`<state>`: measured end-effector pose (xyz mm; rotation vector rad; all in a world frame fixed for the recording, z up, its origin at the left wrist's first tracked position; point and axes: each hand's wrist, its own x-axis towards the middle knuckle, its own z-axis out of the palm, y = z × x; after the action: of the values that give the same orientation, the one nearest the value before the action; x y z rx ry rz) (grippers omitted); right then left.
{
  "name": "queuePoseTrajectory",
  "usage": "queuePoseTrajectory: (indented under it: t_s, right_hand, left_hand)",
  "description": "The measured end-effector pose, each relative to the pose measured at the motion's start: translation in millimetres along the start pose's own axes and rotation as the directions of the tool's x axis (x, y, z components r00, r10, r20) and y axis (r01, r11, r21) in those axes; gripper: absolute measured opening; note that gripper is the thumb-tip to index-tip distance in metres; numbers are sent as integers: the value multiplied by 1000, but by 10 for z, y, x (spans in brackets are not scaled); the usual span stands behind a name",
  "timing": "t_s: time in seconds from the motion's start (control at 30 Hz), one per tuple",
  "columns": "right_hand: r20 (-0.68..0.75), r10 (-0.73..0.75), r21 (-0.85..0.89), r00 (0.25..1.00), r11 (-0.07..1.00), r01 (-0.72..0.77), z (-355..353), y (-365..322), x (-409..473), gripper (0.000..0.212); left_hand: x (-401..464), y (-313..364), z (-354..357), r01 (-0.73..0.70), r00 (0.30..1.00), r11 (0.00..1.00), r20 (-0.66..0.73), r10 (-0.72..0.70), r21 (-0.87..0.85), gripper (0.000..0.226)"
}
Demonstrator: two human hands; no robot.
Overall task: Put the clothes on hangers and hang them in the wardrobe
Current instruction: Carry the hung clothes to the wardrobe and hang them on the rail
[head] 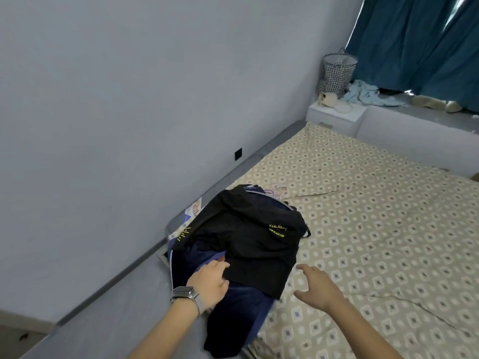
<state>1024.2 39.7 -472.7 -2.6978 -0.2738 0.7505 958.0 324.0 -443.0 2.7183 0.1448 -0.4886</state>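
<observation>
Clothes pile: a heap of dark garments lies at the near-left corner of the bed, close to the wall.
Top garment: a black fabric top with small yellow lettering (246, 239) is spread over the heap.
Under it: a dark navy garment with a pale side stripe (233, 314) reaches toward the near edge of the mattress.
Hangers: pale pink wire-like hangers (278, 191) seem to poke out beyond the far side of the pile, though they are too small to be sure.
Left hand: the left hand (210, 283), with a grey band watch (185, 294) on its wrist, rests on the navy garment, its fingertips tucked at the black top's edge; whether they pinch the cloth cannot be told.
Right hand: the right hand (317, 287) hovers just beside the pile with fingers spread and relaxed, holding nothing.
Bed: a beige sheet with a diamond pattern (375, 229) covers the mattress.
Far corner: a black-and-white checked basket (337, 71) stands by teal curtains (414, 42).
</observation>
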Motion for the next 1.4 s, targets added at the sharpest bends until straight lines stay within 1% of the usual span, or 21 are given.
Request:
queuePoseTrajectory:
  t_s: [0.13,0.23,0.5,0.67,0.77,0.9,1.0,1.07,1.13,1.23,1.33,1.4]
  right_hand:
    - [83,-13,2,996,1000,13,-4,171,461,73]
    - [137,-12,8,991,1000,11,-10,311,767,73]
    - [222,40,88,974,994,-61,-10,589,1486,71]
    - [257,78,135,963,984,-116,36,690,1922,71]
    - [251,75,136,965,984,-112,41,724,2187,70]
    - [229,80,144,970,983,-115,54,818,2535,69]
    - [207,80,144,975,983,-111,103,879,2779,75]
    - [155,81,164,985,981,-106,116,900,2969,82]
    - [82,85,171,993,980,-98,94,912,3195,82]
    - [15,125,189,992,974,-126,31,926,3598,75]
    - [21,189,163,982,968,-190,17,977,4011,65]
    - [30,222,178,975,958,-224,38,1009,4229,59]
  left_hand:
    - [331,31,89,90,996,995,5,-90,-45,47]
    - [606,57,112,122,992,991,20,-121,-56,47]
    - [1236,90,29,132,988,982,65,-142,134,44]
    - [1583,160,71,133,985,972,85,-152,194,43]
    - [1802,188,149,127,984,972,101,-149,196,47]
    - [2067,156,282,136,974,976,158,-163,168,50]
    - [2260,140,388,133,968,977,188,-164,166,52]
    - [2398,125,438,120,971,979,187,-150,162,53]
    - [2512,92,479,119,974,982,176,-144,146,54]
    - [2591,-1,565,139,976,984,154,-154,108,54]
    - [2619,-131,639,198,971,978,126,-204,57,53]
    - [2649,-224,660,216,968,976,130,-215,2,54]
